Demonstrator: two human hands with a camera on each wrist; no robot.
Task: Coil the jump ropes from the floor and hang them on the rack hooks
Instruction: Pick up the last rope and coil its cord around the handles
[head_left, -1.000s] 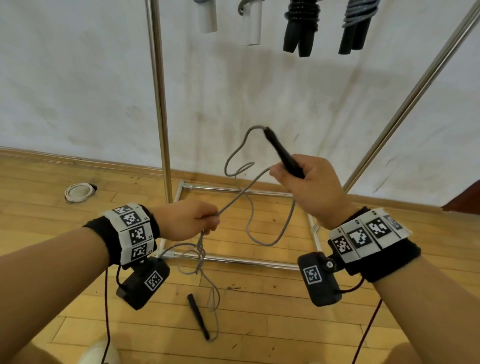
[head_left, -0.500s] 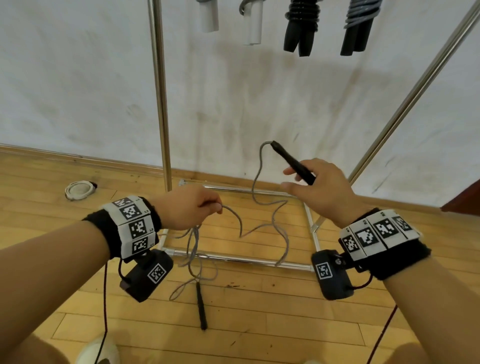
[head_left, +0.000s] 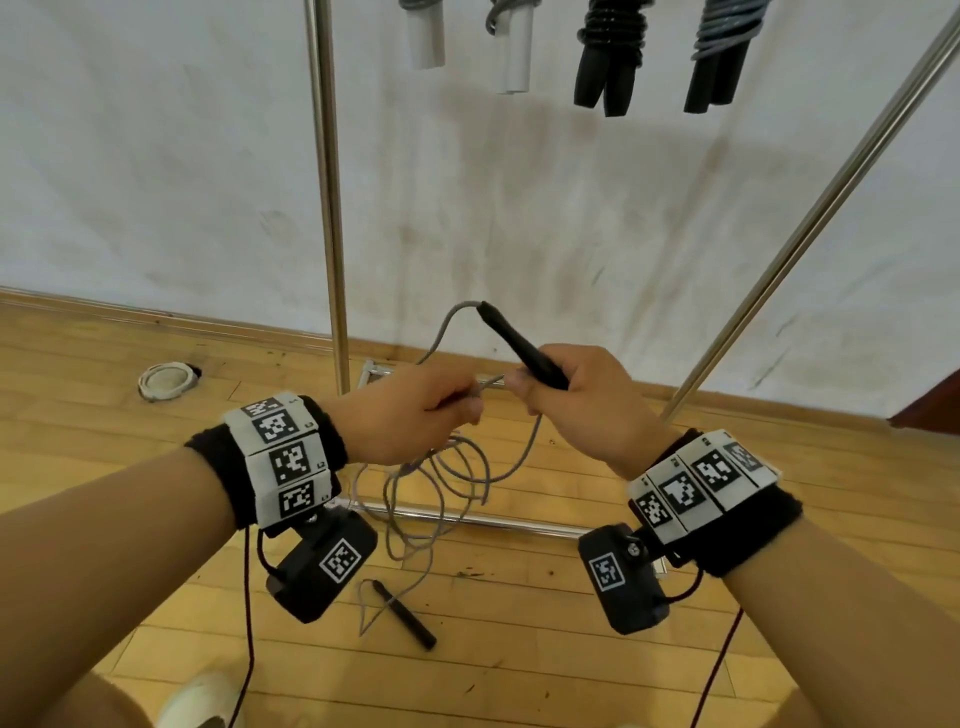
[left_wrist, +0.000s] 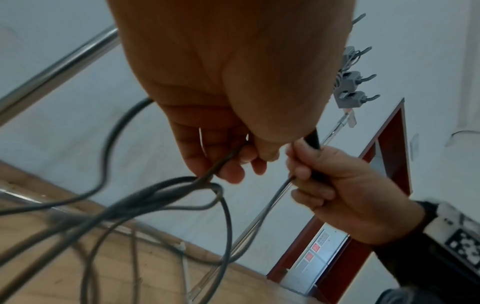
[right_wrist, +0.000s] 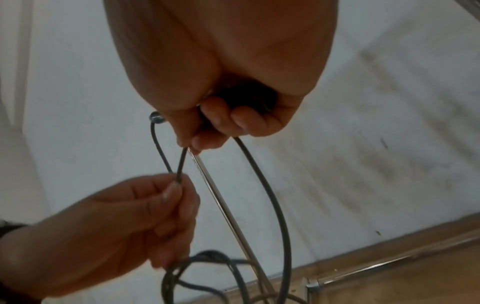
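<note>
A grey jump rope (head_left: 457, 478) with two black handles is between my hands. My right hand (head_left: 566, 395) grips one black handle (head_left: 514, 343), which points up and left, and also pinches the cord. My left hand (head_left: 415, 410) pinches the cord (right_wrist: 179, 168) right beside it, thumb on forefinger. Loose loops (left_wrist: 155, 195) hang below both hands toward the floor. The other handle (head_left: 405, 616) lies on the wooden floor below. The rack's upright pole (head_left: 327, 197) stands behind, with coiled ropes (head_left: 613, 47) hanging at the top.
The rack's chrome base frame (head_left: 467, 519) lies on the floor under the loops; a slanted chrome pole (head_left: 810, 218) rises at right. A white round object (head_left: 166, 382) sits by the skirting at left. Grey hooks (left_wrist: 355, 82) show in the left wrist view. My shoe (head_left: 202, 701) is bottom left.
My left hand has risen and moved right with the cord until it meets my right hand. The slack loops have gathered below, and the floor handle has shifted and turned.
</note>
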